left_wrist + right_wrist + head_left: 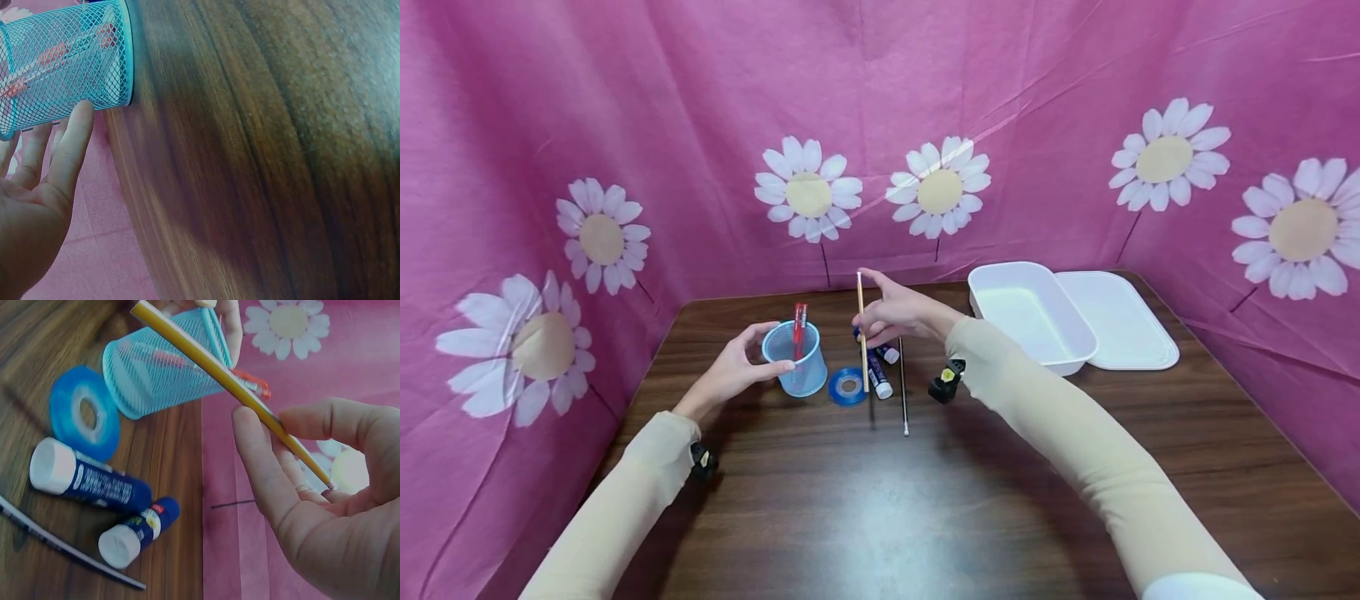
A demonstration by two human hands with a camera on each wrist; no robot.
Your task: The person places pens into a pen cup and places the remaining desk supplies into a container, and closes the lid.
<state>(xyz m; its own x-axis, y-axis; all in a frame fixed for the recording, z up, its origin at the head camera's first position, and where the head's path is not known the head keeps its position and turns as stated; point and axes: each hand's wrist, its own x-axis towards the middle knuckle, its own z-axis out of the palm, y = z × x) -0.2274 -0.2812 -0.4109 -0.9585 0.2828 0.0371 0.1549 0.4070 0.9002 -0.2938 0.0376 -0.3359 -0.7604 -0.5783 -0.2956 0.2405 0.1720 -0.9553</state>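
Note:
My left hand [733, 367] holds a light-blue mesh pen cup [805, 381] at its side, thumb in front and fingers behind. Two red pens [800, 329] stand inside the cup. Between thumb and fingers, my right hand [901, 313] pinches a yellow pencil [215, 372], held nearly upright above the table in the head view. Beside the cup lies a roll of blue tape [837, 392]. Two dark-blue glue sticks with white caps, one larger [100, 481] and one smaller [142, 530], lie below the right hand. A dark pencil [904, 392] rests to their right.
A white plastic box [1037, 321] stands at the back right of the wooden table [790, 517], with a flat white lid [1131, 329] beside it. Pink cloth with daisies [880, 75] hangs behind and along both sides.

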